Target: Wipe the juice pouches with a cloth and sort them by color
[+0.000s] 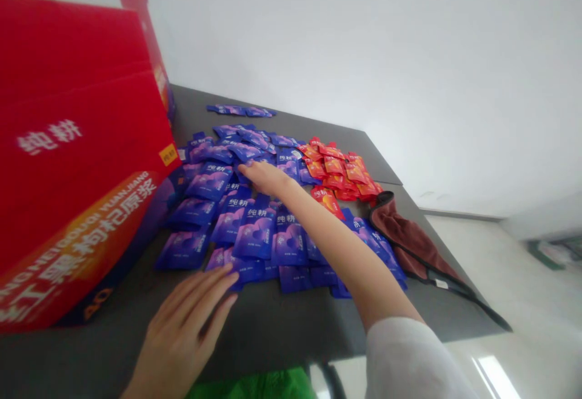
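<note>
Many blue-purple drink pouches (255,232) with white lettering lie in overlapping rows on the dark table. My right hand (266,177) reaches across to the middle of them, its fingers bent and closed on the edge of a blue-purple pouch; the arm hides part of the pile. Near the table's front edge, my left hand (188,314) is held with fingers stretched out and empty, its fingertips close to the nearest pouches. To the right of my right hand sits a heap of red-orange pouches (334,168).
A large red carton (82,90) with white lettering stands at the left. A brown cloth item with black edging (411,238) lies along the table's right side. A few blue pouches (240,111) rest at the back, near the white wall (341,41). Green fabric (259,385) shows below.
</note>
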`<action>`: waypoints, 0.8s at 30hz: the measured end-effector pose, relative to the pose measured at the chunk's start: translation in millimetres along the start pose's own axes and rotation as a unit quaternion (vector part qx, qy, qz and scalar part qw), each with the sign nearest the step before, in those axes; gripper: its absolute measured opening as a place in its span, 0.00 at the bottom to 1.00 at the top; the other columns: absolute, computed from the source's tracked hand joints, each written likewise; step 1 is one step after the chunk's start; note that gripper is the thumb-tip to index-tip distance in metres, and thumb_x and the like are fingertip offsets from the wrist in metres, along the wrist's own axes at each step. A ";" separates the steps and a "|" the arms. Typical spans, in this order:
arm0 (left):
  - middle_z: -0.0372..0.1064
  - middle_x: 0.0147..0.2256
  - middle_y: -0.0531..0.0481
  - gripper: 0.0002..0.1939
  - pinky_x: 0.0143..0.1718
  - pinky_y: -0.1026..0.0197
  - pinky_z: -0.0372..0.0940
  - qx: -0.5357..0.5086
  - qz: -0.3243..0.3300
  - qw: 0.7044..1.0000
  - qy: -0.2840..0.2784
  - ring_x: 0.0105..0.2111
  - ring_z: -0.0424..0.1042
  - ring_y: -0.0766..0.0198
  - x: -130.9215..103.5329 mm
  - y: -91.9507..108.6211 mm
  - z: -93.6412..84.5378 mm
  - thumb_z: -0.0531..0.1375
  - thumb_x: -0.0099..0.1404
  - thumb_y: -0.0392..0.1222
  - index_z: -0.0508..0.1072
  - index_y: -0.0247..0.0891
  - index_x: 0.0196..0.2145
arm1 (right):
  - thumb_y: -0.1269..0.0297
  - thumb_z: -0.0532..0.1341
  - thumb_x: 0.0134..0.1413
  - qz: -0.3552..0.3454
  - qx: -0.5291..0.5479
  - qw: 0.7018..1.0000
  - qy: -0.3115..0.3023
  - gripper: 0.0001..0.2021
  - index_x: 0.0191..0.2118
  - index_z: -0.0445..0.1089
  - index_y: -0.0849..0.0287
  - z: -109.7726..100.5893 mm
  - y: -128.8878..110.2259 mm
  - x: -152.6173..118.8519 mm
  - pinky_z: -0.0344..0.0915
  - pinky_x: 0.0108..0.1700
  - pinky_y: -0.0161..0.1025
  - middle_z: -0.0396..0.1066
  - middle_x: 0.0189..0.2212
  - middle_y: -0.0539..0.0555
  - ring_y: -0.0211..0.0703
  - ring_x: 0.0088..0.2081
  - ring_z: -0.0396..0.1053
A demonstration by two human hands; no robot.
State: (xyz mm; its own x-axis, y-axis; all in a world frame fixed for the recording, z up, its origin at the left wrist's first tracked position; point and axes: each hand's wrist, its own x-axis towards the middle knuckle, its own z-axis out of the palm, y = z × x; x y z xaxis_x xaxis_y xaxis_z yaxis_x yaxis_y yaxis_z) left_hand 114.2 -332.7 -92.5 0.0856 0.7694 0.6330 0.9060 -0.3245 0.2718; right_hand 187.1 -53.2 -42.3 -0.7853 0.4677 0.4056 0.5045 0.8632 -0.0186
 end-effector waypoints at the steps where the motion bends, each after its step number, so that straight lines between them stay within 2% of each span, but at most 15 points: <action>1: 0.69 0.49 0.44 0.20 0.54 0.54 0.60 0.011 -0.016 1.000 -0.012 0.49 0.68 0.58 1.7 -1.3 2.1 0.56 0.65 0.39 0.63 0.37 0.54 | 0.75 0.59 0.51 -0.021 -0.006 0.999 -0.029 0.05 0.36 0.69 0.66 -6.9 -1.5 -4.6 0.65 0.40 0.25 0.75 0.28 0.47 0.32 0.32 0.74; 3: 0.65 0.53 0.40 0.25 0.54 0.50 0.60 0.041 -0.041 0.997 -0.043 0.52 0.65 0.54 6.3 -4.7 6.7 0.53 0.67 0.45 0.58 0.34 0.58 | 0.79 0.57 0.52 -0.057 -0.025 0.993 -0.097 0.10 0.40 0.69 0.64 -27.8 -3.1 -15.0 0.68 0.42 0.33 0.75 0.32 0.52 0.39 0.36 0.74; 5: 0.62 0.56 0.38 0.30 0.53 0.47 0.60 0.071 -0.046 0.994 -0.075 0.54 0.63 0.50 11.2 -8.7 10.4 0.49 0.67 0.52 0.54 0.32 0.61 | 0.81 0.52 0.53 -0.066 -0.045 0.990 -0.119 0.14 0.44 0.67 0.65 -55.6 -2.3 -27.0 0.69 0.44 0.39 0.74 0.34 0.56 0.43 0.39 0.73; 7: 0.62 0.56 0.38 0.31 0.54 0.44 0.58 0.086 -0.035 0.990 -0.105 0.55 0.62 0.48 14.3 -11.9 12.5 0.46 0.68 0.55 0.52 0.33 0.62 | 0.81 0.46 0.56 -0.061 -0.053 0.994 -0.079 0.17 0.48 0.64 0.65 -84.1 -1.2 -42.1 0.67 0.47 0.41 0.73 0.37 0.56 0.44 0.43 0.72; 10: 0.63 0.56 0.41 0.28 0.56 0.43 0.54 0.081 -0.017 0.987 -0.135 0.56 0.61 0.50 13.5 -13.4 13.7 0.44 0.68 0.55 0.53 0.38 0.61 | 0.80 0.41 0.59 -0.065 -0.036 0.995 0.068 0.21 0.52 0.62 0.63 -111.7 -5.9 -74.7 0.63 0.53 0.41 0.69 0.45 0.56 0.40 0.52 0.66; 12: 0.64 0.55 0.41 0.27 0.56 0.42 0.54 0.080 -0.021 0.987 -0.136 0.56 0.62 0.50 10.0 -12.2 14.2 0.44 0.69 0.54 0.54 0.39 0.61 | 0.78 0.41 0.61 -0.082 -0.018 0.987 0.140 0.20 0.52 0.62 0.62 -112.8 -15.4 -103.1 0.60 0.57 0.41 0.67 0.50 0.56 0.40 0.57 0.60; 13: 0.64 0.55 0.41 0.27 0.56 0.42 0.55 0.078 -0.024 0.988 -0.131 0.55 0.63 0.50 8.1 -11.2 14.1 0.45 0.69 0.53 0.54 0.38 0.61 | 0.77 0.42 0.61 -0.099 -0.010 0.984 0.146 0.19 0.51 0.63 0.62 -108.3 -21.5 -118.3 0.59 0.59 0.42 0.66 0.51 0.57 0.40 0.58 0.58; 14: 0.64 0.55 0.40 0.28 0.55 0.43 0.55 0.076 -0.025 0.989 -0.123 0.55 0.63 0.50 6.5 -10.0 13.3 0.45 0.68 0.53 0.54 0.38 0.61 | 0.76 0.44 0.62 -0.116 -0.004 0.985 0.130 0.17 0.50 0.64 0.63 -101.4 -27.9 -133.3 0.59 0.59 0.42 0.66 0.51 0.58 0.41 0.59 0.58; 16: 0.65 0.54 0.40 0.27 0.55 0.44 0.57 0.066 -0.022 0.993 -0.099 0.54 0.64 0.50 5.5 -7.3 9.2 0.47 0.68 0.53 0.56 0.37 0.60 | 0.74 0.47 0.62 -0.155 0.006 0.987 0.048 0.14 0.46 0.67 0.63 -85.7 -40.1 -160.2 0.62 0.57 0.40 0.68 0.49 0.60 0.42 0.58 0.60; 18: 0.69 0.50 0.41 0.24 0.54 0.47 0.59 0.054 -0.016 0.996 -0.072 0.51 0.67 0.51 9.7 -4.4 1.6 0.49 0.67 0.52 0.62 0.38 0.56 | 0.75 0.48 0.61 -0.139 0.023 0.989 -0.031 0.15 0.47 0.67 0.64 -75.0 -50.1 -179.0 0.62 0.57 0.41 0.68 0.51 0.62 0.43 0.58 0.59; 21: 0.71 0.47 0.43 0.21 0.53 0.51 0.61 0.045 -0.009 0.998 -0.039 0.49 0.68 0.54 28.0 0.1 -9.8 0.51 0.67 0.50 0.66 0.38 0.53 | 0.77 0.49 0.58 -0.106 0.050 0.989 -0.089 0.19 0.53 0.64 0.63 -74.8 -61.2 -188.2 0.52 0.63 0.50 0.61 0.56 0.62 0.45 0.62 0.52; 24: 0.67 0.52 0.41 0.25 0.56 0.50 0.58 0.047 0.031 0.997 -0.051 0.54 0.63 0.52 53.8 1.5 -8.1 0.49 0.67 0.51 0.62 0.35 0.57 | 0.76 0.49 0.58 -0.130 0.066 0.984 -0.102 0.20 0.55 0.62 0.63 -79.5 -67.2 -182.2 0.45 0.65 0.52 0.60 0.58 0.60 0.45 0.64 0.47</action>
State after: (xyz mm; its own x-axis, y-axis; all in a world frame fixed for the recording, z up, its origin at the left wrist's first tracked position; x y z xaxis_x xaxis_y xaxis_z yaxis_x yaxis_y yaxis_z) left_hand 116.9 -296.2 -52.2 0.1808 0.8026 0.5684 0.9322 -0.3241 0.1612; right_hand 324.9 -211.5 -42.3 -0.9443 0.2445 0.2204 0.2365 0.9696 -0.0621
